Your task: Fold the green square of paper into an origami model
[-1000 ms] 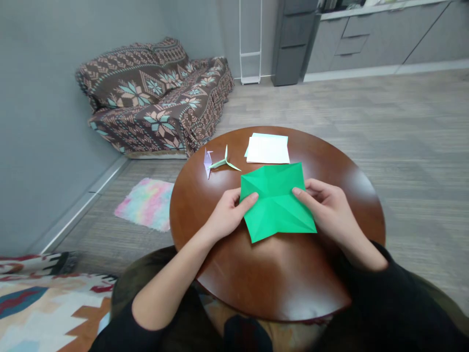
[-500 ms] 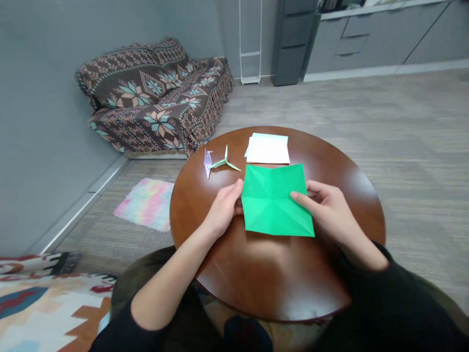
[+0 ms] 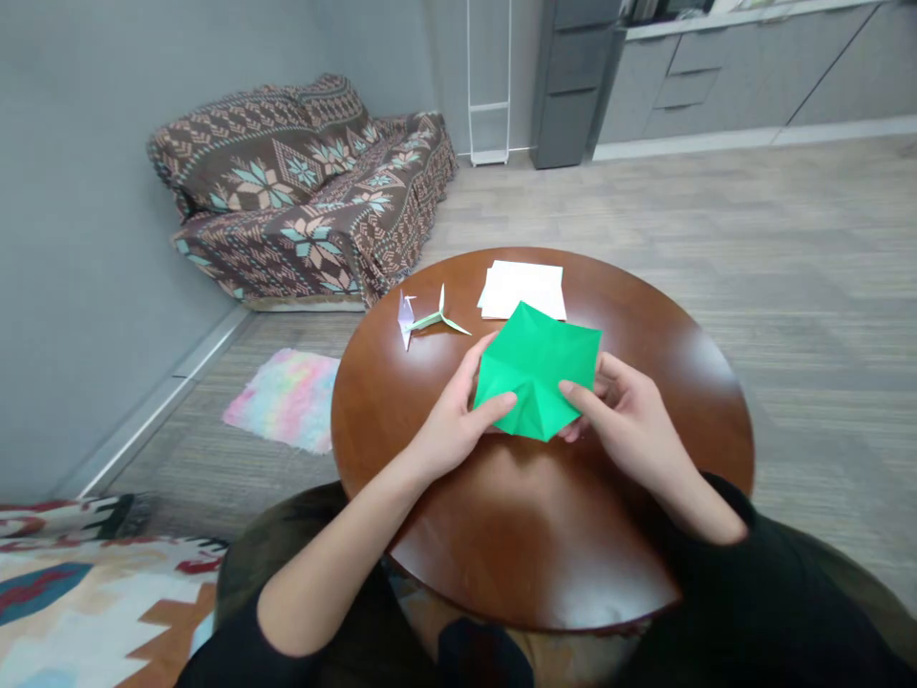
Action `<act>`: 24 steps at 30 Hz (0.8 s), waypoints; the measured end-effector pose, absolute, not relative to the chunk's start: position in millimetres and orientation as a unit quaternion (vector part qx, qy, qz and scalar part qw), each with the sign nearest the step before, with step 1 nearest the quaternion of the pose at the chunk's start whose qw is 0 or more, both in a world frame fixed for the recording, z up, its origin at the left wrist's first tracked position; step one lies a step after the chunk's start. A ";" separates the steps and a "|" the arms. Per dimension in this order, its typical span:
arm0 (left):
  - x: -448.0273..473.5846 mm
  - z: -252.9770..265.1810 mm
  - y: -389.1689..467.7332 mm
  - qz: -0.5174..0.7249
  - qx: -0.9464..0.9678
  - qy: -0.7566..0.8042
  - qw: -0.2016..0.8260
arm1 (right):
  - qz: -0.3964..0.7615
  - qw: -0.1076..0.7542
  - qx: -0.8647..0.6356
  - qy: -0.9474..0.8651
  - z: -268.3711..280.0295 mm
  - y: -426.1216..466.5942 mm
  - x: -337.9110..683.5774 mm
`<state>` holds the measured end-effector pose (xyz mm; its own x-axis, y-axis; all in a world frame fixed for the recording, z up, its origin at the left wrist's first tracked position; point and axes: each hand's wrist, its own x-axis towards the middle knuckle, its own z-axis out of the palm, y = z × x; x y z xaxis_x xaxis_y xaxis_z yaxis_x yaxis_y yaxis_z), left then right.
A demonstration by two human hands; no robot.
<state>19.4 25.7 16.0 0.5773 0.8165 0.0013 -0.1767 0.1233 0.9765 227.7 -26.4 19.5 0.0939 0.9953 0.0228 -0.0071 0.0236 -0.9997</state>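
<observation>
A creased sheet of green origami paper (image 3: 541,363) is held above the round brown table (image 3: 501,554). My left hand (image 3: 462,411) grips its left side, thumb on top and the other fingers mostly hidden beneath. On the right side, my right hand (image 3: 623,401) pinches the sheet, its thumb lying on the green face. The near edge between the thumbs is puckered into folds. Just beyond the paper lies a stack of white paper (image 3: 526,287). A pale green folded paper figure (image 3: 440,317) and a purple folded paper piece (image 3: 405,320) rest left of the stack.
A sofa (image 3: 315,201) under a patterned cover stands at the far left. On the grey floor lies a fluffy pastel mat (image 3: 287,399). Grey kitchen cabinets (image 3: 745,76) and a dark fridge (image 3: 569,86) line the back wall.
The green sheet has turned and its near edge has bent inward. My left thumb has come onto the sheet's top, and my left hand has shifted right.
</observation>
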 end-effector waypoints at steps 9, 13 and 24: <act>18.2 10.1 30.2 0.387 0.557 0.304 0.669 | 0.552 0.503 -0.481 -0.460 20.8 -24.7 230.1; 17.3 17.2 27.7 0.391 0.510 0.286 0.711 | 0.511 0.516 -0.513 -0.458 15.2 -21.7 235.7; 11.9 32.1 28.9 0.289 0.401 0.383 0.781 | 0.401 0.495 -0.542 -0.548 25.7 -28.1 234.2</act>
